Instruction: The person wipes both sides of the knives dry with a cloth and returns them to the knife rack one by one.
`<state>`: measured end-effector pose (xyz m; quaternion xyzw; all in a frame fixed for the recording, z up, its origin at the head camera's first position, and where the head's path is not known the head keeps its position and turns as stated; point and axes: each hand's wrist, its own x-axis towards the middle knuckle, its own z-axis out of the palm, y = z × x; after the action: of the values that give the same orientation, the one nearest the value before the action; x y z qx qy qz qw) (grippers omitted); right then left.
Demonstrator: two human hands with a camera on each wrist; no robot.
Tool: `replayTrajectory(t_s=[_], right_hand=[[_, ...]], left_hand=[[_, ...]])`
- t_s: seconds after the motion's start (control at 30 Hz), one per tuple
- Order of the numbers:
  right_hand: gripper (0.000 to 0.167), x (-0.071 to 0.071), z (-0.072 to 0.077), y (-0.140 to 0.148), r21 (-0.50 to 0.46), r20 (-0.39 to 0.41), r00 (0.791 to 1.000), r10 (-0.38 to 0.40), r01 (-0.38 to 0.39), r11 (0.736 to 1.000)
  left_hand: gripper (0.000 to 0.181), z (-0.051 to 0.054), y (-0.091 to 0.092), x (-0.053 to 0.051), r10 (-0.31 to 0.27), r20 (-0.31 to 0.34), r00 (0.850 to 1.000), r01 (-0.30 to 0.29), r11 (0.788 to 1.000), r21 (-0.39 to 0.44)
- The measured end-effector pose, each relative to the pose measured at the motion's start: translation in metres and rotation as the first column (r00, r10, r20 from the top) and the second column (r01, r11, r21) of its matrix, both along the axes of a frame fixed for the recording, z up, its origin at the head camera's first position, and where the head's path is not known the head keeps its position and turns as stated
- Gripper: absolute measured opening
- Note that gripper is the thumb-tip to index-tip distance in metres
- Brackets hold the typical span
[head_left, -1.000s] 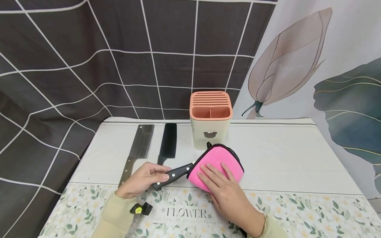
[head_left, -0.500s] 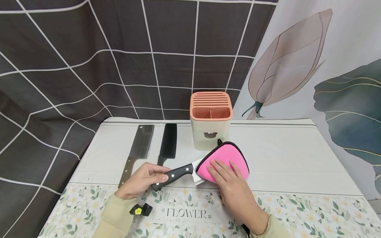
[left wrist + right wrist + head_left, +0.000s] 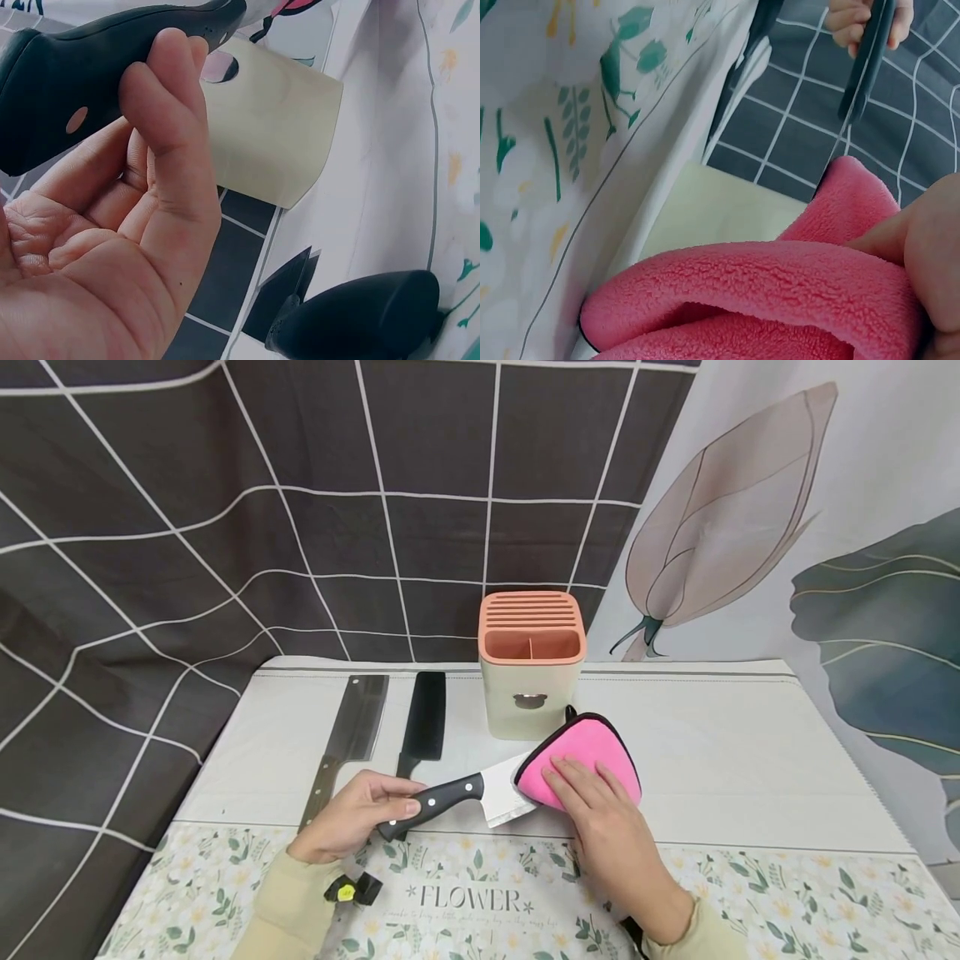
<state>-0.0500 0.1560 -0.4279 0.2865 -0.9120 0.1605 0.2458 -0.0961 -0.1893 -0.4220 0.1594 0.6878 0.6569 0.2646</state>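
Observation:
My left hand (image 3: pixel 358 817) pinches the black riveted handle (image 3: pixel 75 71) of a kitchen knife (image 3: pixel 442 802) between thumb and fingers. The knife's bright blade (image 3: pixel 501 787) points right, with its far part hidden by a folded pink cloth (image 3: pixel 585 752) with black trim. My right hand (image 3: pixel 611 835) grips this cloth around the blade, its fingers lying along the top; the thumb is hidden in the head view. Fleecy pink pile (image 3: pixel 727 277) shows in the right wrist view. To the left lie a cleaver (image 3: pixel 358 718) with a brown handle and a black-bladed knife (image 3: pixel 424 717).
A cream knife holder (image 3: pixel 528 710) with an orange slotted top stands behind the cloth, near the table's back edge. A floral mat (image 3: pixel 787 893) covers the front of the white table surface (image 3: pixel 735 760). Dark gridded fabric (image 3: pixel 435 535) hangs behind.
My right hand and the pink cloth have slid right and slightly up along the blade, baring more of it near the handle. The left hand has stayed nearly still.

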Motion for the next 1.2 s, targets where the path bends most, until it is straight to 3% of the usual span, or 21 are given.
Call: replayTrajectory(t_s=[0.27, 0.4, 0.57, 0.83, 0.93, 1.2], right_hand=[[0.059, -0.001, 0.005, 0.007, -0.073, -0.004, 0.998, -0.067, 0.066, 0.995], [0.063, -0.001, 0.01, 0.012, -0.123, -0.023, 0.992, -0.123, 0.12, 0.985], [0.069, -0.001, 0.015, 0.015, -0.212, -0.061, 0.981, -0.182, 0.166, 0.963], [0.057, -0.002, 0.02, 0.011, -0.366, -0.159, 0.952, -0.263, 0.19, 0.911], [0.05, -0.002, 0.023, 0.009, -0.399, -0.195, 0.941, -0.276, 0.181, 0.899], [0.04, -0.001, 0.033, -0.005, -0.432, -0.306, 0.925, -0.223, 0.074, 0.899]], left_hand=[[0.037, -0.002, -0.004, -0.001, 0.05, 0.002, 0.999, -0.05, 0.999, -0.016], [0.037, 0.001, -0.006, -0.001, 0.078, -0.01, 0.997, -0.078, 0.996, -0.046], [0.037, 0.004, -0.007, -0.001, 0.095, -0.018, 0.995, -0.096, 0.992, -0.078], [0.035, 0.002, -0.006, -0.002, 0.1, -0.023, 0.995, -0.102, 0.992, -0.079], [0.035, 0.0, -0.004, -0.003, 0.101, -0.014, 0.995, -0.102, 0.993, -0.065], [0.034, -0.002, 0.002, -0.003, 0.102, -0.013, 0.995, -0.102, 0.991, -0.082]])
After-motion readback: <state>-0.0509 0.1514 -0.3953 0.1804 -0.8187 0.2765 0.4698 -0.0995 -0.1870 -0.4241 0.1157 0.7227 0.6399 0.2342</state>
